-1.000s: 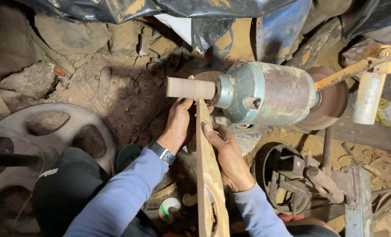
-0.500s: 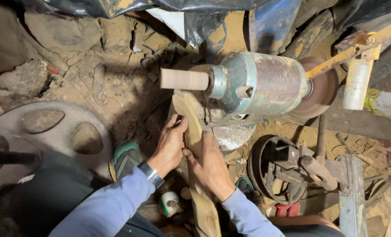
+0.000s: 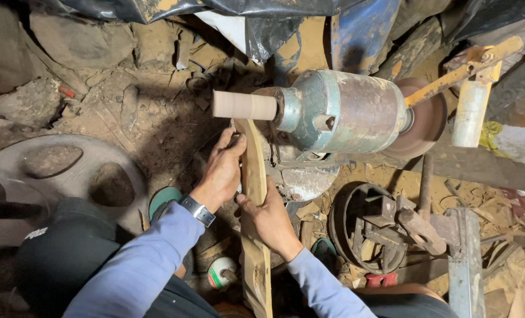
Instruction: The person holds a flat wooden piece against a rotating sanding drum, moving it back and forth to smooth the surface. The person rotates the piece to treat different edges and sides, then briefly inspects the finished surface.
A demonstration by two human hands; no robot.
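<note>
Hands both closed around wooden piece [image 3: 252, 176]; left hand [image 3: 222, 171] higher, right hand [image 3: 268, 219] lower.

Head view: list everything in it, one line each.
wooden piece: one, pale tan, long and curved, upper end under the sanding drum
sanding drum: one, tan, on the motor's left shaft
motor: one, grey-green, centre
disc: one, reddish brown, motor's right end
metal wheel: one, grey, left floor
pulley with scrap metal: one, dark, lower right
wristwatch: one, dark, left wrist
left hand: grip on the wood's left edge
right hand: grip lower down
</note>
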